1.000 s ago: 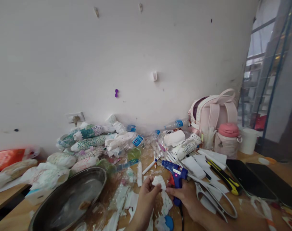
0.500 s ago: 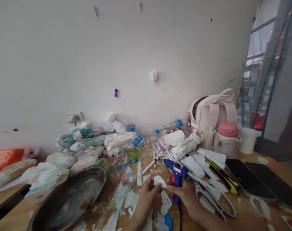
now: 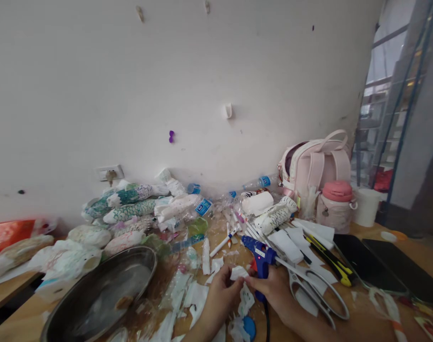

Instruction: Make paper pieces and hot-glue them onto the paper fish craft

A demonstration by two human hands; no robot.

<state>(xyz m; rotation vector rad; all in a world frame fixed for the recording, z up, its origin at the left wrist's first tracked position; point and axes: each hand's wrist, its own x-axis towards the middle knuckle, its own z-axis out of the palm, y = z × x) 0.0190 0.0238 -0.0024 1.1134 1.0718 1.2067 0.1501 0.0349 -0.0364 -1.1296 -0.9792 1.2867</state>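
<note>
A small white piece of paper point(image 3: 239, 272) is pinched between my two hands. My left hand point(image 3: 220, 290) grips its left side with thumb and fingers. From the other side, the fingertips of my right hand point(image 3: 273, 287) close on the right edge. A blue hot glue gun point(image 3: 262, 254) with a lit red light lies just beyond and under my right hand; its handle is partly hidden by the fingers. I cannot tell whether that hand touches it. Torn white scraps point(image 3: 246, 300) and a blue bottle cap point(image 3: 249, 327) lie below the hands.
Scissors point(image 3: 318, 289), a yellow utility knife point(image 3: 330, 261) and two dark phones point(image 3: 369, 266) lie to the right. An oval metal tray point(image 3: 105, 289) is at left. Paper-wrapped fish shapes point(image 3: 130, 212), plastic bottles point(image 3: 204, 207) and a pink backpack point(image 3: 318, 171) line the wall.
The white paper piece has turned and dipped slightly between my fingers. My hands have drawn a little closer together.
</note>
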